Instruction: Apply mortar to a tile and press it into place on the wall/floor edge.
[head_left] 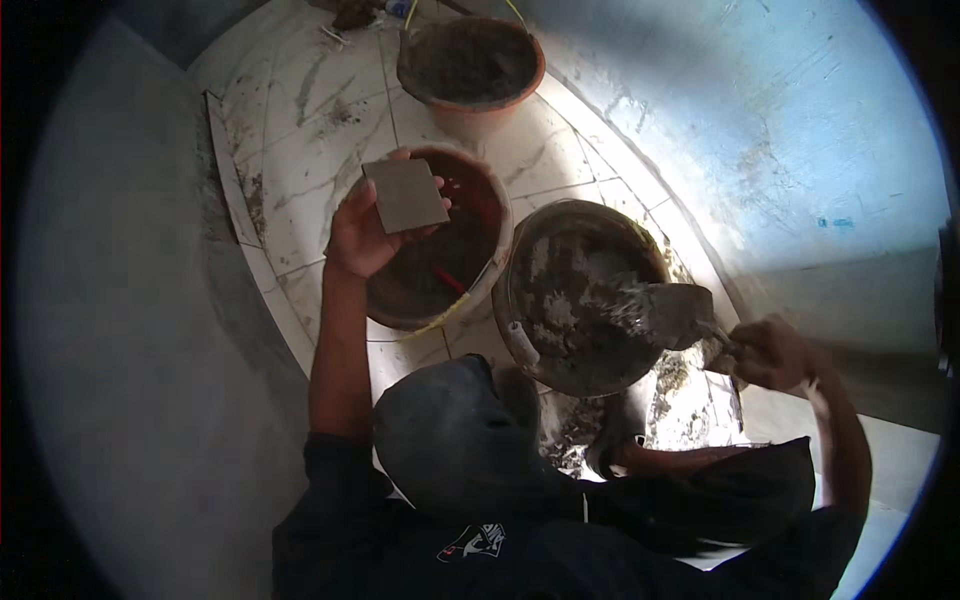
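My left hand [360, 238] holds up a small, square, grey-brown tile [410, 196], its flat face turned upward and fingertips showing at its right edge. Beneath it stands a bucket [505, 215] with a reddish inside wall, dark contents and a red object [450, 280] in it. My right hand [770, 352] is wrapped round the handle of a trowel [682, 316]. The trowel's blade reaches over the right side of a dark bucket [507, 285], which holds wet grey mortar [575, 310]. Whether the blade touches the mortar, I cannot tell.
Farther off stands an orange bucket [540, 75] filled with dark material. White marbled tiles [300, 130], stained with mortar, cover the floor. A grey wall [130, 300] rises at the left, a pale blue one [800, 130] at the right. My bent knee [440, 410] is close to the buckets.
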